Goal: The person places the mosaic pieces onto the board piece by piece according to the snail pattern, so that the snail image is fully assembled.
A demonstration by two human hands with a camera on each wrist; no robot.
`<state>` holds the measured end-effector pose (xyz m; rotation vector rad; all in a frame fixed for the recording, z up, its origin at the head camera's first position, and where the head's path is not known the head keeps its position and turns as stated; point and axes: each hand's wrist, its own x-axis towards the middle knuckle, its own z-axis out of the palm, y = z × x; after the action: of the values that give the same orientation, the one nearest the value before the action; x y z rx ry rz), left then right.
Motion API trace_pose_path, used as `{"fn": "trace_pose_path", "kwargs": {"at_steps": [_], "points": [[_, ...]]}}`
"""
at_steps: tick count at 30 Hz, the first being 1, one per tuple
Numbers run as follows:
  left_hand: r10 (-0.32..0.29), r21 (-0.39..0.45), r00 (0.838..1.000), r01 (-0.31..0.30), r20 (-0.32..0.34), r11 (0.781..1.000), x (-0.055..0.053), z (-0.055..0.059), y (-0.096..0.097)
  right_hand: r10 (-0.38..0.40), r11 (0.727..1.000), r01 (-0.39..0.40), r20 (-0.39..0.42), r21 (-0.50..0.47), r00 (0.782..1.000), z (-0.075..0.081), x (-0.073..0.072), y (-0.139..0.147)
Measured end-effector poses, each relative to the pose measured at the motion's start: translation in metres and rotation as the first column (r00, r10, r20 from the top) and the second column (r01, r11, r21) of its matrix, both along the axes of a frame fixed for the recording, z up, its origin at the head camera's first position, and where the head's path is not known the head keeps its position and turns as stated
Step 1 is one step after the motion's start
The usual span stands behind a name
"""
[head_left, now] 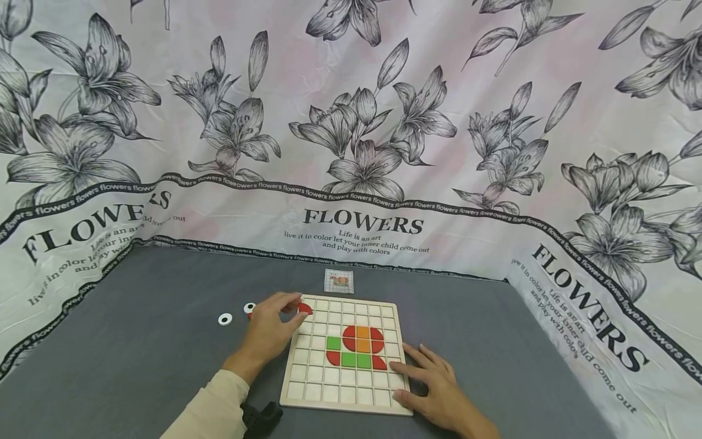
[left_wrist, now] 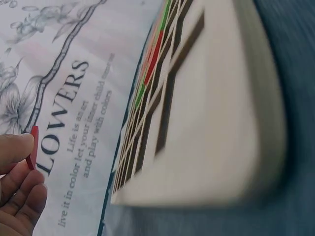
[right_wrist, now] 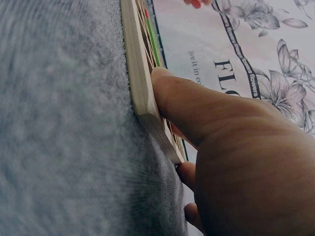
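My left hand (head_left: 267, 332) pinches a red quarter-round tile (head_left: 305, 309) between thumb and fingertips, over the top left corner of a wooden grid board (head_left: 323, 390). In the left wrist view the red tile (left_wrist: 34, 147) is seen edge-on. On the board sit several red curved tiles (head_left: 349, 339), orange square tiles (head_left: 363, 339) and green square tiles (head_left: 348, 360), grouped around the middle. My right hand (head_left: 439, 385) rests at the board's right edge with fingers extended. Its thumb (right_wrist: 170, 86) lies on the rim in the right wrist view.
Behind the board lies a small picture card (head_left: 339, 281) with a coloured tile pattern. Two white discs with black centres lie left of the board, one disc (head_left: 225, 319) apart and another disc (head_left: 249, 308) beside my left hand, near a partly hidden red piece (head_left: 250, 316). Flower-printed cloth (head_left: 362, 244) borders the grey table.
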<state>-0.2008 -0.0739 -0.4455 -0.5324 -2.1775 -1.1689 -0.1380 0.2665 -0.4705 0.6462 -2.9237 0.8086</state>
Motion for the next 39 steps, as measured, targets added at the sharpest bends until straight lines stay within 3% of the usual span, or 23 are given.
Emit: {"fn": "trace_pose_path", "kwargs": {"at_steps": [9,15,23,31,39], "points": [[-0.057,0.035,0.998,0.056,0.021,0.998,-0.007,-0.002,0.022,-0.006,1.0,0.006,0.01,-0.002,1.0,-0.001,0.0,0.0],[-0.08,0.026,0.991,0.077,0.109,0.997,-0.011,-0.01,0.035,0.001,1.0,-0.001,0.01,-0.005,1.0,-0.001,0.0,-0.001],[-0.156,0.057,0.97,0.148,0.184,0.987,-0.014,-0.023,0.045,0.013,1.0,-0.013,-0.004,-0.025,1.0,-0.002,-0.001,0.001],[-0.173,0.043,0.961,0.167,0.218,0.985,-0.017,-0.031,0.047,0.01,1.0,-0.009,0.028,-0.018,1.0,-0.002,-0.001,0.001],[-0.113,-0.06,0.963,0.131,0.246,0.99,-0.018,-0.031,0.049,-0.004,1.0,0.004,0.017,-0.005,1.0,-0.001,-0.001,0.0]]}}
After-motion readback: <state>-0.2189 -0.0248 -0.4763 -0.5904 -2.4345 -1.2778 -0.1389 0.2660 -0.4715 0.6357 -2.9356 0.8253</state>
